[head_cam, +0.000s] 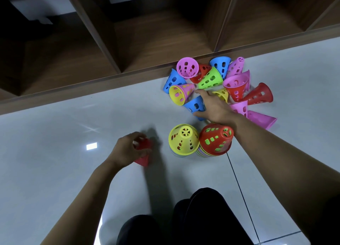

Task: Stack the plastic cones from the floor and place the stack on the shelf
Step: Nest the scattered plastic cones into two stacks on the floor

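Standing tip-up, yellow-topped stack (184,139), red-topped stack (216,139); red cone (144,161) in left hand (125,151)

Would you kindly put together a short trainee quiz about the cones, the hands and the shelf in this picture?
1. True or false: the left hand holds a red plastic cone.
2. Which colour is the perforated plastic cone lying between the thumb and forefinger of the right hand? A) blue B) green C) red
3. Fill in: ___ upright stacks of cones stand on the white floor, and none is yet on the brown wooden shelf.

Key: 1 true. 2 A, the blue cone. 3 two: the yellow-topped stack and the red-topped stack.
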